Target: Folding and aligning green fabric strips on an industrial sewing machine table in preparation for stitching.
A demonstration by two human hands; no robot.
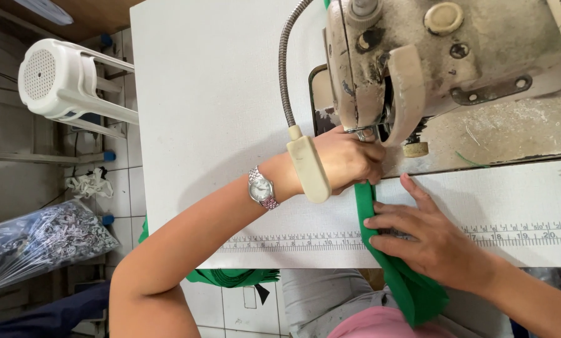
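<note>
Overhead, a white sewing table (211, 94) fills the middle of the frame, with a printed ruler strip (293, 241) along its near edge and a worn cream sewing machine (456, 44) at upper right; a gooseneck lamp (308, 169) curves down from the top centre. Tiled floor, a white plastic stool (61, 78) at upper left and a clear bag of scraps (39, 241) at lower left border the table. A green fabric strip (393, 269) runs from the presser foot area down over the table's near edge toward the lower right. The left hand (346, 159), wearing a silver wristwatch (261, 188), is closed in a pinch on the strip's upper end beside the needle. The right hand (434, 241) lies flat, fingers spread, pressing the strip at centre right. Open table remains at centre left.
</note>
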